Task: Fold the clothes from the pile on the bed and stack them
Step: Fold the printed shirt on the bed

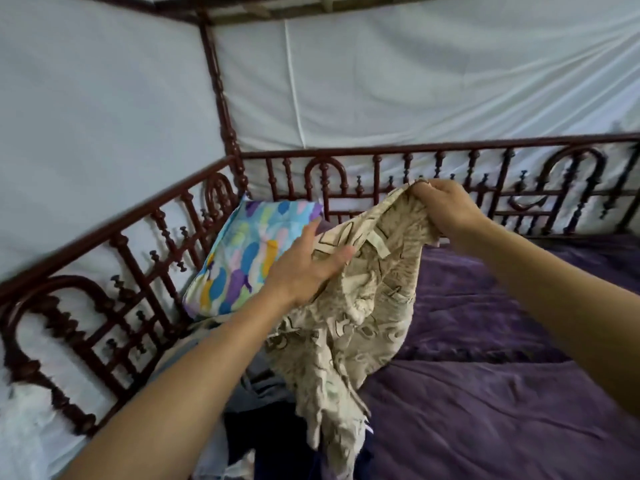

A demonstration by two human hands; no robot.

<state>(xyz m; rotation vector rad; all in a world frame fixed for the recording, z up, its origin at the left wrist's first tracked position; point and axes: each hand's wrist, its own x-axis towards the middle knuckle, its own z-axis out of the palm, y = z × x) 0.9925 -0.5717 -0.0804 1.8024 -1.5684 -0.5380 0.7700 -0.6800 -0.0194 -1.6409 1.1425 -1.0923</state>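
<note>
Beige printed cotton garment [363, 289] hangs above the purple bedspread [485, 410]. The right hand [443, 206] pinches its top edge so it drops open, while the left hand [311, 265] lies flat-fingered against it, likely seeking the other corner. The dark clothes pile [263, 427], near left, is cut off and blurry.

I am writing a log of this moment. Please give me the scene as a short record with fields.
right hand: grips the top edge of the beige garment, held up in the air
left hand: straight fingers touch the garment
pile: dark clothes, below the garment, near the rail
pillow: colourful, in the corner
blanket: purple, spread on the right
</note>
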